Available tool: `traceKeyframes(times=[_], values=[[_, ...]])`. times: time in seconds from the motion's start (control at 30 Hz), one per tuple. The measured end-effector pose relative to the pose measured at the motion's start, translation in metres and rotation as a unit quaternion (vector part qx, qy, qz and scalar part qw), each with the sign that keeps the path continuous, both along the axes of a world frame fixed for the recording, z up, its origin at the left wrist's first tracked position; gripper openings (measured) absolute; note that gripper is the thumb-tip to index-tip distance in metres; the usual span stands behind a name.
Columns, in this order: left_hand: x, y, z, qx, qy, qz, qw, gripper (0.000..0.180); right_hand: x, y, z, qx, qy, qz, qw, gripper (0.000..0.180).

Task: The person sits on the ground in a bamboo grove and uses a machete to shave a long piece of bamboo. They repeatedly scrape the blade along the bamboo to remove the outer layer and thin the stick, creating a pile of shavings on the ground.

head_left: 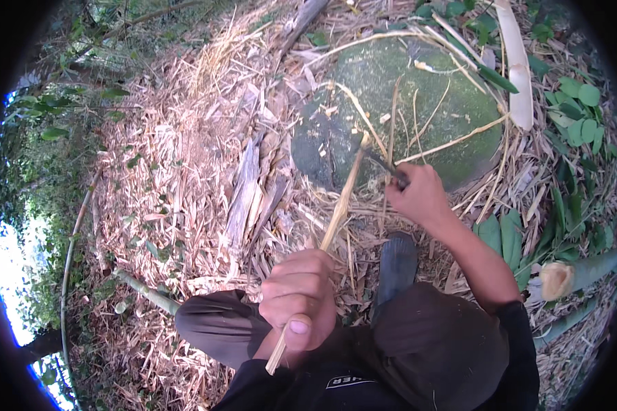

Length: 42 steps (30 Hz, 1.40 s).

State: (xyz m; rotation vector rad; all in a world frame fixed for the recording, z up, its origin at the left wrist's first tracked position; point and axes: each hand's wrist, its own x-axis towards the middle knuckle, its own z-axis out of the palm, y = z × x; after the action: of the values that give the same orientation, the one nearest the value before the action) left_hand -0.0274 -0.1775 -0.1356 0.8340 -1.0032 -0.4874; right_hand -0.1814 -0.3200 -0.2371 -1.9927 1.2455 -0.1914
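Working outdoors, we faced dry litter (pixel 178 226) across most of the frame, with foliage (pixel 41 157) along the left edge. At upper centre-right sat a green-stained block (pixel 363 68) strewn with pale strips (pixel 459 139). Our left hand (pixel 298 294), lower centre, gripped a pale stick (pixel 341 205) slanting up to the block; our right hand (pixel 421 195) clasped a dark-bladed tool (pixel 380 161) at its tip. We seemed to be trimming that end; the next move called for a steady stick and controlled blade.

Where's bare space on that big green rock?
The round mossy green rock looks mostly bare at right, above and below the long pale strip. Crowded: the middle, where thin tan strips lie near the dark narrow blade.
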Motion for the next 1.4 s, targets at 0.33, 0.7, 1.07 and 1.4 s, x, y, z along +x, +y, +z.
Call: traceKeyframes(times=[0.33, 0.7, 1.07, 1.4], values=[[0.02, 0.01, -0.013, 0.003, 0.108, 0.054, 0.993, 0.047, 0.007, 0.011, -0.012, 0.043, -0.099, -0.014, 0.994, 0.018], [0.023, 0.0, -0.006, -0.001, 0.123, 0.048, 0.991, 0.047, 0.01, 0.008, -0.002, -0.01, -0.019, 0.007, 1.0, 0.017], [0.046, 0.003, -0.017, -0.018, 0.155, 0.065, 0.986, 0.046, 0.014, 0.016, 0.002, -0.012, -0.005, 0.034, 0.999, 0.027], [0.026, -0.001, -0.008, -0.009, 0.108, 0.056, 0.992, 0.048, 0.01, 0.008, -0.009, -0.033, 0.023, 0.035, 0.999, 0.026]])
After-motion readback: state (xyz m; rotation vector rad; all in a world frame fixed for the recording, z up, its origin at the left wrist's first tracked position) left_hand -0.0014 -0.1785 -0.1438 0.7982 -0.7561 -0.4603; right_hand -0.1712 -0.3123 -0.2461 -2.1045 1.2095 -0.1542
